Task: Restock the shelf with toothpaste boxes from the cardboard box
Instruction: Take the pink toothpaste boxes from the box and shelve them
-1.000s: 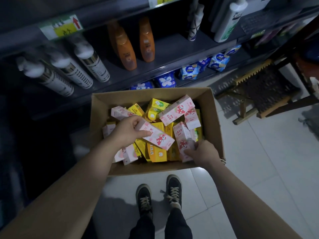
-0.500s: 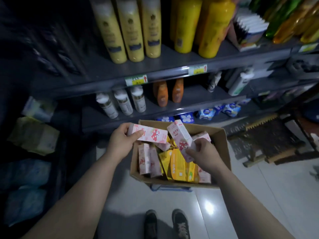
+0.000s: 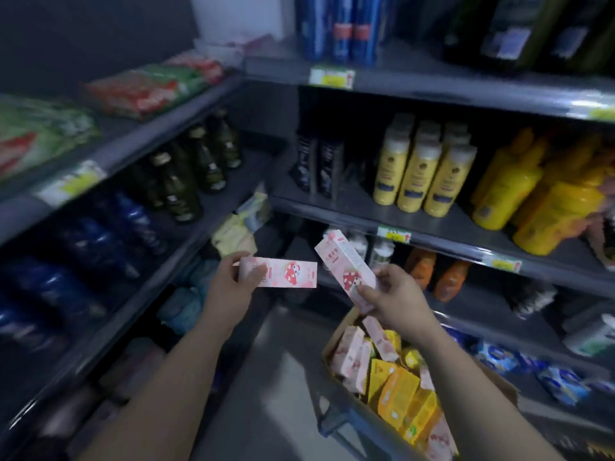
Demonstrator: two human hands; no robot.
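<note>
Dark metal shelves (image 3: 432, 227) rise behind the brown cardboard box (image 3: 332, 337). Above that box, the left hand (image 3: 229, 281) grips one pink toothpaste box (image 3: 286, 272) and the right hand (image 3: 389, 294) grips a second pink toothpaste box (image 3: 346, 264) (hands apart). It's best to slide each in flat, one by one.

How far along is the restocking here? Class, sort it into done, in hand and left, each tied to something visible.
Done: nothing that shows; no toothpaste box sits on the shelves in view. In hand: the left hand grips a level pink box, the right hand a tilted pink box, both out of the cardboard box. Left: shelving these two, then the pink and yellow boxes piled inside.
</note>
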